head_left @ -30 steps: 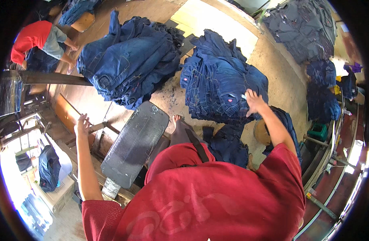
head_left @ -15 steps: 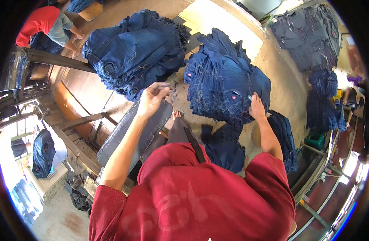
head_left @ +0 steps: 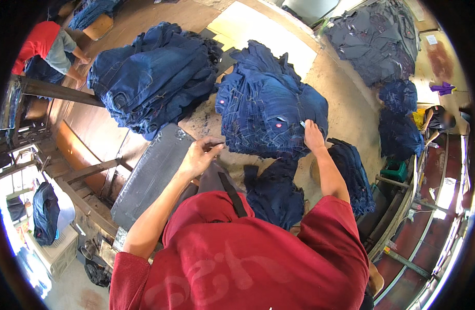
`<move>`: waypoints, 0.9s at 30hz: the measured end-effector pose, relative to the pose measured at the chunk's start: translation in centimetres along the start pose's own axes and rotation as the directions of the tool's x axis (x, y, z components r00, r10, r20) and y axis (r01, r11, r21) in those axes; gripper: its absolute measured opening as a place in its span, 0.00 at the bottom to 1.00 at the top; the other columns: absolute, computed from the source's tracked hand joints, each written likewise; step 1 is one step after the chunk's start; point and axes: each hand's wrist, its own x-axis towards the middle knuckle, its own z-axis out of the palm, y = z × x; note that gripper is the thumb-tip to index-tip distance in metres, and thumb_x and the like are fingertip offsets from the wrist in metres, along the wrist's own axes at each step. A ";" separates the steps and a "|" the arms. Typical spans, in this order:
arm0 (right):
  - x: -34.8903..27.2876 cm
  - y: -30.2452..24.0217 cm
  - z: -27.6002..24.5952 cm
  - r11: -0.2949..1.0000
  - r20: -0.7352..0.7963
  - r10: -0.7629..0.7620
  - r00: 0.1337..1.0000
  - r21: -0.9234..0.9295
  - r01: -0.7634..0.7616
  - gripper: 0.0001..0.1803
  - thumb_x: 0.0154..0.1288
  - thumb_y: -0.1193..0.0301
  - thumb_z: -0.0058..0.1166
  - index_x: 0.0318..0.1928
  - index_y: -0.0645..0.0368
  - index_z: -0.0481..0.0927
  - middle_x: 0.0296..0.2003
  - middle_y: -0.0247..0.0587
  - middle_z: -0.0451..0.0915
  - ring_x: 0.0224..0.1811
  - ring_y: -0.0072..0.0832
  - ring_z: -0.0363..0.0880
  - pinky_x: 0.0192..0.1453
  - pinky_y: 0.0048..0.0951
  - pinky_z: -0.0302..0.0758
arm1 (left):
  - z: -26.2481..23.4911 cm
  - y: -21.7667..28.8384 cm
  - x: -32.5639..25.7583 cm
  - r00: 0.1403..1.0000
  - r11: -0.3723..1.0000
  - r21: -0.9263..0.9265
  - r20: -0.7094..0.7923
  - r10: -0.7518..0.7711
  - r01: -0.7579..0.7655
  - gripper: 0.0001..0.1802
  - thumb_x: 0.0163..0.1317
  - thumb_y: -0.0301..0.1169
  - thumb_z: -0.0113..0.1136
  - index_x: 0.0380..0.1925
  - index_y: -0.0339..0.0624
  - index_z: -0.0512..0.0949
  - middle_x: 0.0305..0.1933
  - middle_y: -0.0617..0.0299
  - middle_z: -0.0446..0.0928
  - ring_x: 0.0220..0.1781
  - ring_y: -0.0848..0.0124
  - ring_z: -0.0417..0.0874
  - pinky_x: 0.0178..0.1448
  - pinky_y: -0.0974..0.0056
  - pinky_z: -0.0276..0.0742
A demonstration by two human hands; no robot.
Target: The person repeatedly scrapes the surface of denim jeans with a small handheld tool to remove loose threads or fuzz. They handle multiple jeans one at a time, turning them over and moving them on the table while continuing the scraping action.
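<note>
A thick stack of dark blue jeans [head_left: 263, 101] lies in front of me, the top pair showing a pocket with a small red-and-white tag. My right hand [head_left: 314, 137] is closed at the stack's right side, with a small pale object [head_left: 302, 124] poking out of its fingers; its kind is not clear. Near the stack's front left corner, my left hand [head_left: 202, 156] has its fingers pinched together. Whatever they pinch is too small to make out. Beneath that hand runs a long dark padded board [head_left: 149, 173].
Another jeans stack [head_left: 149, 77] stands at left, beside a wooden beam [head_left: 61, 92]. More dark jeans [head_left: 276, 194] lie close to me, others [head_left: 351, 175] by my right arm. Grey garments [head_left: 374, 41] are heaped far right. One person [head_left: 43, 49] bends at far left; another [head_left: 438, 121] is at right.
My left hand has come back toward me and nearer the stack's front left corner, fingers still pinched. The right hand stays at the stack's right side. The whole view has shifted slightly.
</note>
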 end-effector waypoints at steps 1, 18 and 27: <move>0.5 0.9 -0.7 0.993 0.044 0.056 0.997 0.102 -0.060 0.37 0.61 0.76 0.70 0.67 0.69 0.64 0.55 0.65 0.82 0.59 0.56 0.84 0.61 0.49 0.85 | -0.1 0.1 -0.1 0.999 0.999 0.041 -0.025 -0.036 0.037 0.15 0.81 0.34 0.65 0.59 0.36 0.85 0.49 0.59 0.91 0.50 0.75 0.89 0.56 0.64 0.86; 7.7 -27.5 -19.1 0.723 -0.318 0.090 0.944 0.672 0.157 0.26 0.59 0.74 0.72 0.52 0.62 0.70 0.42 0.61 0.87 0.42 0.60 0.90 0.46 0.54 0.85 | 0.9 4.9 13.3 0.999 0.237 -0.971 0.016 0.032 0.008 0.24 0.85 0.53 0.52 0.53 0.43 0.83 0.54 0.54 0.89 0.57 0.57 0.89 0.70 0.50 0.82; -2.3 -43.8 -16.4 0.353 -0.108 -0.344 0.933 0.906 0.235 0.29 0.63 0.66 0.77 0.55 0.63 0.72 0.41 0.61 0.87 0.44 0.61 0.90 0.46 0.53 0.86 | -10.0 -6.1 -4.8 0.784 0.388 -0.857 -0.485 -0.387 -0.339 0.30 0.84 0.51 0.57 0.71 0.40 0.78 0.68 0.52 0.84 0.67 0.58 0.86 0.76 0.50 0.79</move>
